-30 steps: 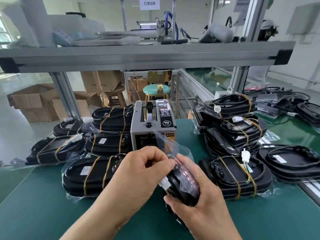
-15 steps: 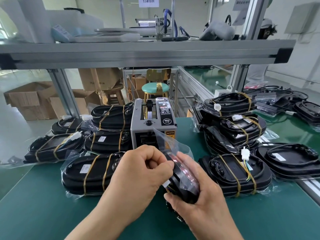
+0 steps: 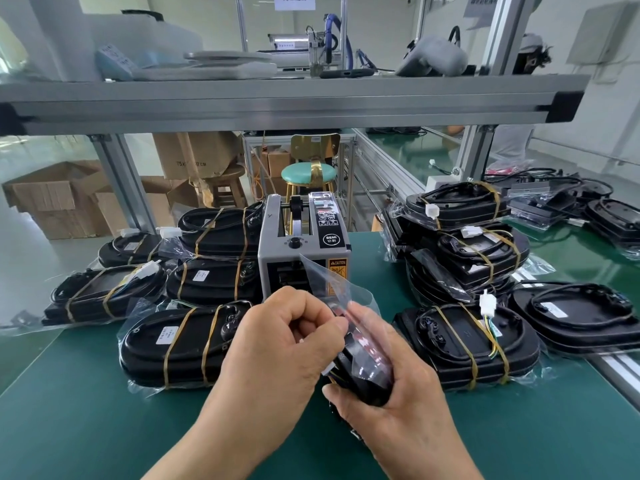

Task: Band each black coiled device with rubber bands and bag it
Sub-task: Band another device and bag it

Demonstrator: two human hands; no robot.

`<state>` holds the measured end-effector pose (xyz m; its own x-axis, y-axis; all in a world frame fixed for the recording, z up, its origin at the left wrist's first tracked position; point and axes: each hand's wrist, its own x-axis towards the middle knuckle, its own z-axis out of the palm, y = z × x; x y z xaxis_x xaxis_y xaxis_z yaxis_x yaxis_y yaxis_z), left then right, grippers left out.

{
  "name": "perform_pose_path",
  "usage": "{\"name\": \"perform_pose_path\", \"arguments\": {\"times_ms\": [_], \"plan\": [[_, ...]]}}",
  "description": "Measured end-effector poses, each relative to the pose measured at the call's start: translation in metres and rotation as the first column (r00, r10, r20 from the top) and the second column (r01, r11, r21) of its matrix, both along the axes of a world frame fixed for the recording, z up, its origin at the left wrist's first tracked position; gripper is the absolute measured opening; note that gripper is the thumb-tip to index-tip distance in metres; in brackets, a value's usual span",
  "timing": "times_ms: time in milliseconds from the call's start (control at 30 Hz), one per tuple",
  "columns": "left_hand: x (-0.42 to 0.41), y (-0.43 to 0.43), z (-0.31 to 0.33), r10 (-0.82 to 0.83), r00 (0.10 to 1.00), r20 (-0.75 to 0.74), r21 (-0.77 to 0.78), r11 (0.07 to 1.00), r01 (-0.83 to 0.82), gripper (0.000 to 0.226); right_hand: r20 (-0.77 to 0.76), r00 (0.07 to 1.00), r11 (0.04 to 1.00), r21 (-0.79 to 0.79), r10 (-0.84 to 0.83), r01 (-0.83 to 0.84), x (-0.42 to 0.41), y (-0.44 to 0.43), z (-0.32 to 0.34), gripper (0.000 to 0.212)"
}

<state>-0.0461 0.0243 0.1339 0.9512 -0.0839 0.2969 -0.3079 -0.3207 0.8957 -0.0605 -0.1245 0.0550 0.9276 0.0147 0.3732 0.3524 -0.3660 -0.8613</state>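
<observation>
Black coiled device (image 3: pixel 363 379) sits partly inside clear bag (image 3: pixel 346 289), just above worktop (image 3: pixel 86 427), near tape dispenser (image 3: pixel 298 251). R grip (image 3: pixel 398 410) wraps device & bag; L grip (image 3: pixel 277 348) pinches bag edge.

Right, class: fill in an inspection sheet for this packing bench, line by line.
Surface: green mat on bench.
Job's things: black device partly in clear bag; banded, bagged devices piled left and right; unbanded device far right.
Clutter: tape dispenser at centre.
Grips: left hand pinches the bag; right hand holds the device.
Cables: white connector on coloured wires.
Surroundings: aluminium shelf, cardboard boxes, stool.
</observation>
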Motion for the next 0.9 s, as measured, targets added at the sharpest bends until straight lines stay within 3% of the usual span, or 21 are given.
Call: {"name": "perform_pose_path", "arguments": {"times_ms": [367,667,800,900], "plan": [[0.001,-0.001,-0.006,0.045,0.998,0.044,0.021,0.999,-0.046,0.011,0.011,1.000,1.000,0.004,0.009,-0.009,0.000,0.000,-0.002,0.085],[-0.001,-0.002,-0.009,0.132,0.975,0.180,0.192,0.967,-0.166,0.011,0.023,0.999,0.999,0.029,0.032,-0.032,0.000,0.001,0.000,0.084],[-0.001,-0.001,-0.010,0.190,0.982,0.011,0.203,0.961,-0.189,0.023,0.056,0.998,1.000,0.015,0.015,-0.016,0.000,0.001,0.000,0.088],[0.002,-0.006,-0.015,0.174,0.969,-0.176,-0.019,0.983,-0.180,0.026,0.065,0.998,1.000,0.013,0.012,-0.013,0.000,0.001,0.001,0.087]]}}
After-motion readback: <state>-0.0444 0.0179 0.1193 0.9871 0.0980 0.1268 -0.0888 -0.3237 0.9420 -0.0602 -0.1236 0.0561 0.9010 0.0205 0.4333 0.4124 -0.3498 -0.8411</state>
